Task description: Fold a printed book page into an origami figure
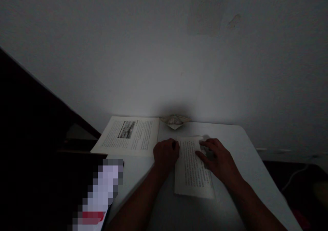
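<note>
A printed sheet (192,169), folded into a narrow upright rectangle, lies on the white table (230,135) between my hands. My left hand (167,152) is curled, its fingers closed at the sheet's upper left edge; what they hold, if anything, is hidden. On the sheet's upper right side rests my right hand (216,157), thumb and fingers apart, touching the paper. Behind the sheet, near the wall, stands a folded paper boat (175,121).
Flat on the table's back left lies another printed page (138,135) with a dark picture, slightly over the left edge. A blurred, bright object (102,190) is at the lower left. The wall (164,53) rises directly behind the table.
</note>
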`<state>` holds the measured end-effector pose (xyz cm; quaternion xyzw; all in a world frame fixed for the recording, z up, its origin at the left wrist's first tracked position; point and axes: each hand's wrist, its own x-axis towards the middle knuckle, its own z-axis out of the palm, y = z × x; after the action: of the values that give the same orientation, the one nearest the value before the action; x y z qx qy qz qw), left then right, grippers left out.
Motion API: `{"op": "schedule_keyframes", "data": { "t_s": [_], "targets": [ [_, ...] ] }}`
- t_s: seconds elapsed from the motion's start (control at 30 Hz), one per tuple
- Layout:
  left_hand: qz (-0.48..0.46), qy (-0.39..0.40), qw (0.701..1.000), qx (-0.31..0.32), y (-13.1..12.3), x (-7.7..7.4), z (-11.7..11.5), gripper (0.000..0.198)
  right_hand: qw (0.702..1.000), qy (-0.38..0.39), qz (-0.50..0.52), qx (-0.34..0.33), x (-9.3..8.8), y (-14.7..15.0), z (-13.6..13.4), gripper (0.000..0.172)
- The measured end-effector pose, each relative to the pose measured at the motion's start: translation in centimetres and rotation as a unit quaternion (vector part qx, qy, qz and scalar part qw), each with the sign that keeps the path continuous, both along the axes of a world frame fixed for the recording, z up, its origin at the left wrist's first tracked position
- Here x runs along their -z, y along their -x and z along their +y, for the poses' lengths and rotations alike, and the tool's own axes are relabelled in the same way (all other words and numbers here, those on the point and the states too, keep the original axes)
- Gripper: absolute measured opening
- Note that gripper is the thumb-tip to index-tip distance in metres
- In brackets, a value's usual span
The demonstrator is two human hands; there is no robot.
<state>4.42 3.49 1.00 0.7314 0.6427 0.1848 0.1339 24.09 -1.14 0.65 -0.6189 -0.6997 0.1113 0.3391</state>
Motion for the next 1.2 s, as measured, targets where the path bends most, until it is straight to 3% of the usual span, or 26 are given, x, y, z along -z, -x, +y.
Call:
{"op": "schedule_keyframes", "data": {
  "t_s": [0.2, 0.57, 1.2],
  "targets": [
    [0.04, -0.015, 0.999, 0.014, -0.25, 0.09, 0.06, 0.027, 0.999, 0.014, -0.029, -0.038, 0.76, -0.09, 0.01, 0.023],
    [0.058, -0.028, 0.998, 0.011, -0.35, 0.21, 0.05, 0.025, 0.997, 0.038, -0.049, -0.046, 0.69, -0.13, -0.01, 0.023],
    [0.065, 0.015, 0.998, 0.002, -0.33, -0.2, 0.06, 0.027, 0.998, 0.035, -0.036, -0.048, 0.98, -0.28, 0.13, 0.022]
  ]
}}
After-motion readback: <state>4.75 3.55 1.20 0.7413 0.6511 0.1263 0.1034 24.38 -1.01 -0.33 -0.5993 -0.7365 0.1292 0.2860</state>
